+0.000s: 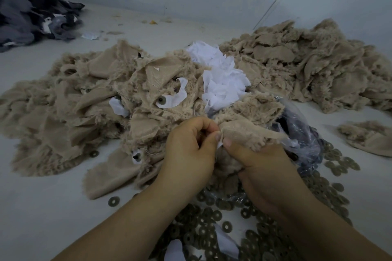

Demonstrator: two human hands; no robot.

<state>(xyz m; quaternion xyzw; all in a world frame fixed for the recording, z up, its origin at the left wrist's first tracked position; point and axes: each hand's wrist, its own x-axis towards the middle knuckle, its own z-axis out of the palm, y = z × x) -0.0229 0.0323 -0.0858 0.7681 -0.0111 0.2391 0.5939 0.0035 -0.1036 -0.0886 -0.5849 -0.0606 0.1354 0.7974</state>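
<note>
Head view: the left hand (188,146) and right hand (261,167) met just below centre. Both had their fingers curled tight on a beige fur piece (244,131), with the thumbs pinching a small white patch (220,144) at its edge. The piece lay on the near rim of the big beige pile (84,108), which spread toward 9 o'clock. White scraps (220,78) sat at 12, a clear bag (301,140) at 3, washers (233,229) at 6 and dark cloth (27,6) at 10.
</note>
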